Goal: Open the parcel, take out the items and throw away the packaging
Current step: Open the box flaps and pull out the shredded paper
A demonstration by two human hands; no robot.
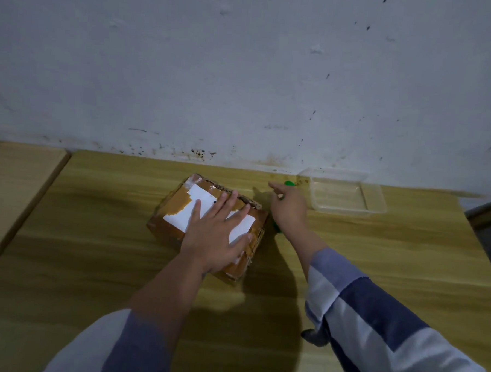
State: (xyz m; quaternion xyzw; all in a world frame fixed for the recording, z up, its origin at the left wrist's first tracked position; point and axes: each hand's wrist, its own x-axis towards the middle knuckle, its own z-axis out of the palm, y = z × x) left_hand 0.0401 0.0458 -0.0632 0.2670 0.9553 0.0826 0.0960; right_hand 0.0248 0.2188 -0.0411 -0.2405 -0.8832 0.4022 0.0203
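The left hand [216, 235] presses spread fingers flat on the taped cardboard parcel [208, 223] at table centre. At its three o'clock, the right hand [288, 208] grips a green tool [289, 184], probably a cutter.

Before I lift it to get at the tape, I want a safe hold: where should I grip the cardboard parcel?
Probably by its two short ends, hands coming in from left and right. The cardboard parcel lies flat on the table, wide and low, so its side walls are free. The left hand presses flat on top; the near right corner looks crushed, so avoid it.
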